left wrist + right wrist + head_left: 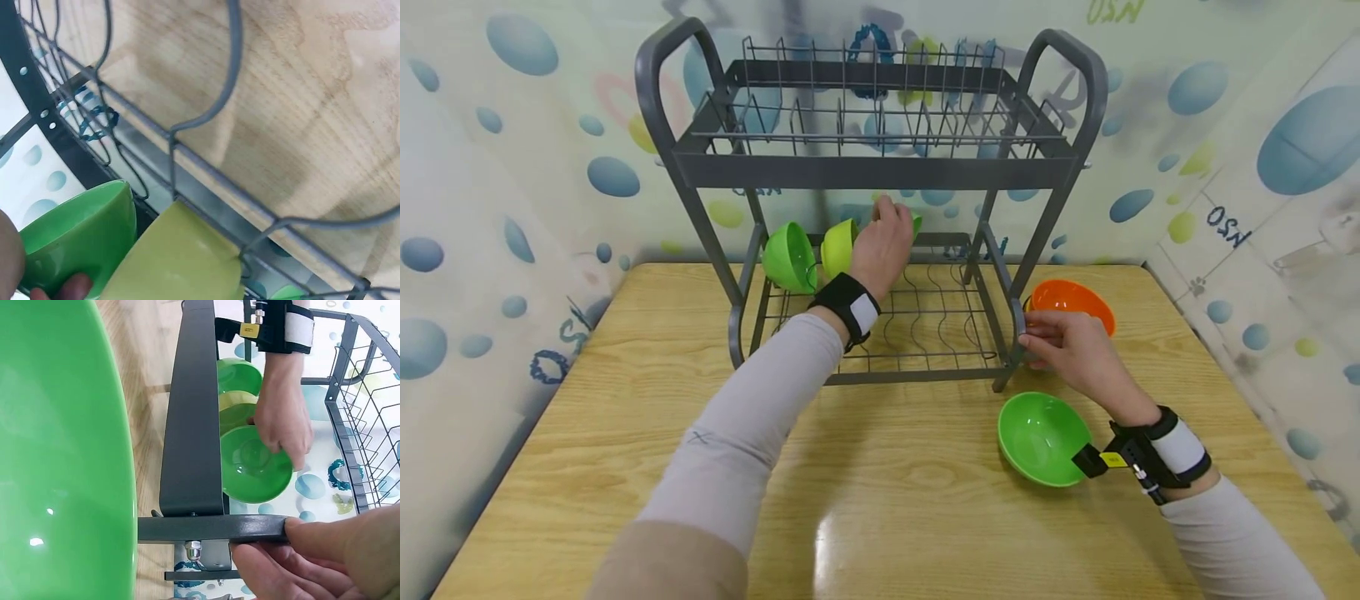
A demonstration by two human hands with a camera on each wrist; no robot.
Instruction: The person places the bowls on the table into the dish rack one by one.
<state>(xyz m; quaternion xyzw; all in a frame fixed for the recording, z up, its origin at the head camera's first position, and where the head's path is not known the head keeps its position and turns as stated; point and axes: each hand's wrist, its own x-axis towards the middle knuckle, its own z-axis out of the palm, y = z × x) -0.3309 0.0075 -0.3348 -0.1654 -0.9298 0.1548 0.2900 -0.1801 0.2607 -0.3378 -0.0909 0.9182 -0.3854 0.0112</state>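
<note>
Under the upper tier (880, 172) of a dish rack (910, 377), the left hand (882, 257) grips a green bowl (253, 478) beside a yellow bowl (837, 250). The right hand (1078, 354) pinches the rack's right side rail (209, 529); an orange bowl (1073, 298) and second green bowl (1041, 437) stand outside it.

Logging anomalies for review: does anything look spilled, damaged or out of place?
Nothing stands out: the left hand holds a green bowl beside the tilted yellow-green bowl in the rack, and no spill or damage shows.

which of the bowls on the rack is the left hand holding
The row's rightmost green bowl in the head view; the yellow bowl stands between it and the leftmost green bowl.
</note>
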